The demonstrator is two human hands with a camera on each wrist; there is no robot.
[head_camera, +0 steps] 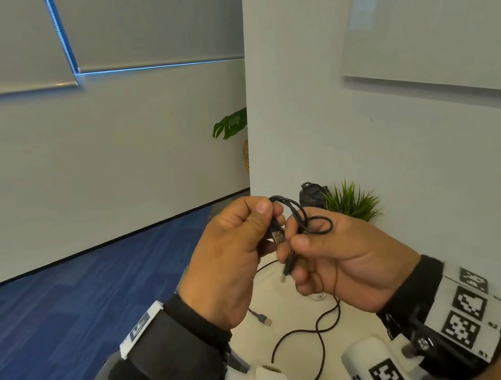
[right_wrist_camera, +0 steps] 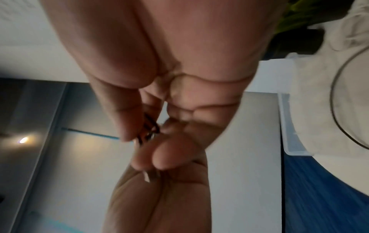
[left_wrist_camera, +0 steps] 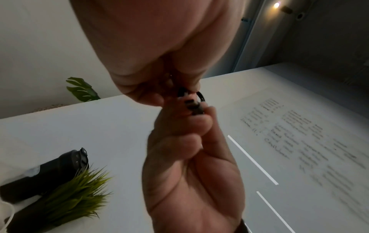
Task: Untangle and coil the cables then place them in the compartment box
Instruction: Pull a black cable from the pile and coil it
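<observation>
A short black cable (head_camera: 306, 219) is gathered into small loops in the air above a round white table (head_camera: 287, 300). My left hand (head_camera: 271, 224) pinches the loops near the USB plug (head_camera: 278, 236). Touching it from the right, my right hand (head_camera: 296, 248) grips the same cable, whose other plug (head_camera: 287, 268) sticks out below the fingers. The left wrist view shows the cable (left_wrist_camera: 194, 105) squeezed between both hands' fingertips; the right wrist view shows the cable (right_wrist_camera: 148, 129) the same way. A second black cable (head_camera: 311, 332) lies loose on the table. A clear plastic box's rim (right_wrist_camera: 287, 126) shows beside the table.
A black bottle (head_camera: 311, 195) and a small green plant (head_camera: 352, 203) stand at the table's far side against a white wall (head_camera: 313, 116). A whiteboard (head_camera: 444, 17) hangs on that wall. Blue carpet (head_camera: 67, 312) lies to the left.
</observation>
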